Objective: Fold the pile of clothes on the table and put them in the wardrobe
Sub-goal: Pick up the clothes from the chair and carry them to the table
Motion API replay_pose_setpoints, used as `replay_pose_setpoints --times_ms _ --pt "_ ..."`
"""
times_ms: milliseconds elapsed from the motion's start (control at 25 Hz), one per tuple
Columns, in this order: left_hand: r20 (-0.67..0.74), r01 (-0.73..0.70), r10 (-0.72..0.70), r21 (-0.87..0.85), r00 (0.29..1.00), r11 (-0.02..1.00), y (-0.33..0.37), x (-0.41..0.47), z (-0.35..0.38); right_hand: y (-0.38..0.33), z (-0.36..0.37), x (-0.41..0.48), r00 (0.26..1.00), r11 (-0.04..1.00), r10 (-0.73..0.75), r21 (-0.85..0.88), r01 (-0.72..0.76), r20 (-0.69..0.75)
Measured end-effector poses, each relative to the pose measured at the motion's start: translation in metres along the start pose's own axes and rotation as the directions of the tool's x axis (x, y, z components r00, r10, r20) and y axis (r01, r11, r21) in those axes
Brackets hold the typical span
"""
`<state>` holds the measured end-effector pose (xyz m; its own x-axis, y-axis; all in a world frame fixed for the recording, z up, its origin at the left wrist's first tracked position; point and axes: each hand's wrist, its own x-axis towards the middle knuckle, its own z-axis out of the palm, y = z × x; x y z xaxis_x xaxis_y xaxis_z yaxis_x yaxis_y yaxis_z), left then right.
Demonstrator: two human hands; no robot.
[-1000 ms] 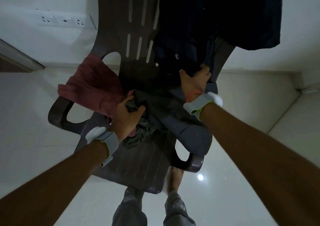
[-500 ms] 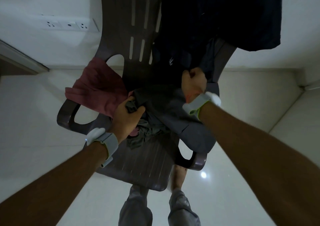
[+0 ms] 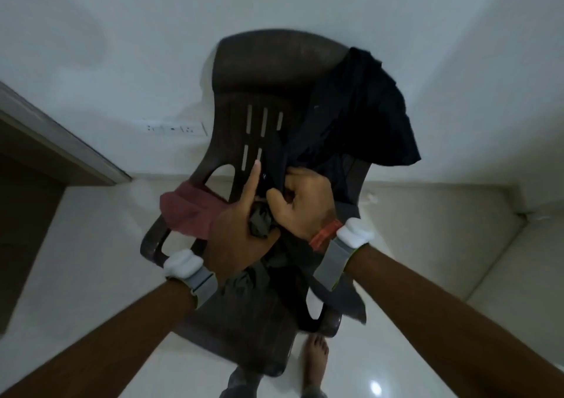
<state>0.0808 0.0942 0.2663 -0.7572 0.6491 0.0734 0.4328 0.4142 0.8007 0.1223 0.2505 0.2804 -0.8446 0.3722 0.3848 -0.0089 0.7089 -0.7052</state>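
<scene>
1. Pulling on the black garment [image 3: 366, 116] carries the first risk. The right hand [image 3: 308, 205] has its fingers curled tight into the cloth's lower edge at the middle of the frame. The rest of the garment hangs over the upper right of the chair [image 3: 274, 61] back. A straight downward tug could, I judge, snag it on the backrest corner or rock the chair.
2. The left hand [image 3: 241, 232], just left of centre and touching the right, bunches the olive-grey garment [image 3: 259, 223] in its curled fingers and thumb. Only the index finger [image 3: 251, 184] is straight, pointing up along the backrest slots. The two cloths meet between the hands, so lifting both at once would likely tangle them.
3. The red garment [image 3: 189, 211] drapes over the armrest at centre left, close to the left hand. A sweeping arm could drag it to the floor.
4. The dark grey garment [image 3: 341, 293] hangs off the armrest at lower right, much of it past the edge. Any shake of the chair may slide it off.
5. A bare foot [image 3: 316, 358] stands at the bottom of the frame, just by the seat's front edge. Cloth dropped there on the glossy floor could cause a slip.
6. No wardrobe or table shows, and nothing looks folded yet.
</scene>
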Motion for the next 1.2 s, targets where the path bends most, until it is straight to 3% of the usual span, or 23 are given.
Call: replay_pose_setpoints --times_ms 80,200,280,600,800,880,960,1080,1200 --pt "-0.051 -0.088 0.09 0.05 0.995 0.995 0.043 0.004 -0.013 -0.028 -0.038 0.018 0.993 0.991 -0.121 0.059 0.12 0.011" --pt "-0.027 -0.016 0.011 -0.184 1.0 0.983 0.108 0.017 -0.032 -0.064 -0.093 0.033 0.948 0.943 -0.318 0.101 0.316 0.001" --pt "-0.065 -0.096 0.084 -0.217 0.994 0.972 0.148 0.021 -0.044 -0.083 -0.131 0.038 0.918 0.913 -0.397 0.099 0.396 -0.01" --pt "-0.255 -0.297 0.24 -0.215 0.937 0.93 0.253 0.025 -0.065 -0.132 -0.233 0.03 0.901 0.896 -0.428 0.102 0.433 -0.07" --pt "-0.435 -0.247 0.08 -0.342 0.897 0.907 0.285 0.009 -0.096 -0.152 -0.259 0.016 0.871 0.861 -0.483 0.134 0.49 -0.084" --pt "-0.491 -0.247 0.027 -0.389 0.871 0.888 0.292 -0.003 -0.117 -0.162 -0.258 0.017 0.906 0.903 -0.423 0.095 0.419 0.026" --pt "-0.497 -0.238 0.011 -0.396 0.868 0.887 0.297 -0.016 -0.138 -0.174 -0.249 0.019 0.941 0.971 -0.233 0.111 0.211 0.247" --pt "-0.532 -0.22 -0.007 -0.362 0.847 0.906 0.299 -0.055 -0.173 -0.211 -0.215 0.014 0.845 0.956 -0.13 0.292 -0.032 0.518" --pt "-0.582 -0.193 -0.104 -0.425 0.807 0.884 0.295 -0.097 -0.204 -0.248 -0.169 0.002 0.742 0.929 -0.212 0.367 -0.05 0.636"
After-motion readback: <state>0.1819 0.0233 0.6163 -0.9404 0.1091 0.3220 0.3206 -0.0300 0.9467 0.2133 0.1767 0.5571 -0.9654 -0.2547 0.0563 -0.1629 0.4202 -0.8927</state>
